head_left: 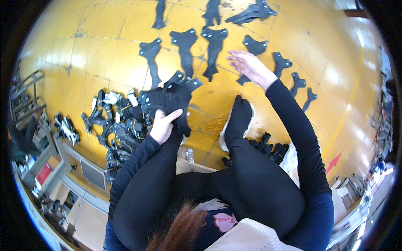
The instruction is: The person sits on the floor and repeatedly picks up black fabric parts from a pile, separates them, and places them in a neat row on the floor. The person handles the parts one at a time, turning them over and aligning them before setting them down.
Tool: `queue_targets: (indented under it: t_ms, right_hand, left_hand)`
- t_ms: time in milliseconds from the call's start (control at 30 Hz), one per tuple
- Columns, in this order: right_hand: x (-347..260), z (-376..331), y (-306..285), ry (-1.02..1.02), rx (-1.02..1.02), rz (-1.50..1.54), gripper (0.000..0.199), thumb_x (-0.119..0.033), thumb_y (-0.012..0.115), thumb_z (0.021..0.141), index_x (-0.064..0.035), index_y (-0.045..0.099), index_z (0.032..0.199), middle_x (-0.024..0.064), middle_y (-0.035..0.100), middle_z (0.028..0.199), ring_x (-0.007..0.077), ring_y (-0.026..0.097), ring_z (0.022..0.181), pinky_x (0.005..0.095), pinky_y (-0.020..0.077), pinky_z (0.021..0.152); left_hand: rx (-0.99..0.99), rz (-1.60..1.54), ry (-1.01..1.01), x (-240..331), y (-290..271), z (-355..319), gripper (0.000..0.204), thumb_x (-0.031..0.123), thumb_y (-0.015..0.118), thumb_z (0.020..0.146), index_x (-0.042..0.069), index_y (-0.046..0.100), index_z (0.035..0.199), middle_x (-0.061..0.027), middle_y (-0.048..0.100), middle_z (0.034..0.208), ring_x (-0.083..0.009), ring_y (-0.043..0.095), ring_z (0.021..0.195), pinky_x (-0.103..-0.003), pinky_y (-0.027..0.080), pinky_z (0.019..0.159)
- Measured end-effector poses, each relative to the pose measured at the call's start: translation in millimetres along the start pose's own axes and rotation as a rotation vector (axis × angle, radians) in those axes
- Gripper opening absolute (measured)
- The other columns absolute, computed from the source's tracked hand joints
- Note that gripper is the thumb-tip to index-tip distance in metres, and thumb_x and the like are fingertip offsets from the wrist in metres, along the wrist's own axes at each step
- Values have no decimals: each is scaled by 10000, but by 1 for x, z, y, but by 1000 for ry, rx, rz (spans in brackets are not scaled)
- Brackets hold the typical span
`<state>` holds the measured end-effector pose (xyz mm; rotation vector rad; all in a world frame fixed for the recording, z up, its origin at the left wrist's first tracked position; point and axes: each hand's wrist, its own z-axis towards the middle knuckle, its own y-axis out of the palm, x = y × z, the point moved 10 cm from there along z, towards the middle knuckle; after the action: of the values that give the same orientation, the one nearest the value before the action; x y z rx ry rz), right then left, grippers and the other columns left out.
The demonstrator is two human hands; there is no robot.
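Left hand (163, 127) gripped a stack of black pieces (171, 98), thumb on top, beside the left knee. Right hand (251, 69) was empty as far as could be seen, fingers extended and loosely spread, above a flat black piece (254, 45); contact could not be judged. More flat pieces (184, 42) lay in rows on the yellow floor (104, 54), toward its far edge, one line curving off to its right edge.

Risks, as judged: the held stack fanned unevenly, so a slackened thumb could let pieces slide. Its outer end overlapped the banded bundles (125, 129) on the floor's left side in view; a drop there could mix the two. Thin loops (205, 123) lay near the right foot (240, 117); a shifted shoe could drag them.
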<state>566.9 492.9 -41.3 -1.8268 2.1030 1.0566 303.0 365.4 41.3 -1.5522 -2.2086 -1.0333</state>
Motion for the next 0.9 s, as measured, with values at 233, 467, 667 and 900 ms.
queue_targets:
  t_ms: [233,467,667,900]
  right_hand:
    - [12,-52,102,1,-253,-353,357,-261,573,913,-69,556,1213,43,622,1038,104,571,893,248,429,838]
    - [-1,-62,133,-127,-270,-374,346,-186,595,891,-42,512,1195,34,619,896,102,552,832,251,429,799]
    - [-6,-66,131,-231,-211,-436,280,-141,593,856,-46,562,1118,-9,555,771,76,523,730,229,427,689]
    - [-4,-75,130,-242,-193,-552,240,-157,579,871,-5,637,1047,19,618,833,85,554,764,238,447,717]
  left_hand:
    - [-19,54,-52,-3,-3,0,202,11,631,836,-34,609,1032,-114,669,968,-194,666,841,-330,546,740]
    - [-6,-13,-65,-4,-3,0,222,6,624,842,-36,587,1057,-122,660,1001,-205,660,868,-348,541,786]
    - [-32,-55,-25,-1,0,-1,220,18,637,842,-58,596,1045,-144,667,980,-222,670,882,-318,550,751]
    - [-78,-16,-31,-2,3,-2,229,22,634,849,-50,604,1064,-136,671,984,-202,670,865,-310,546,768]
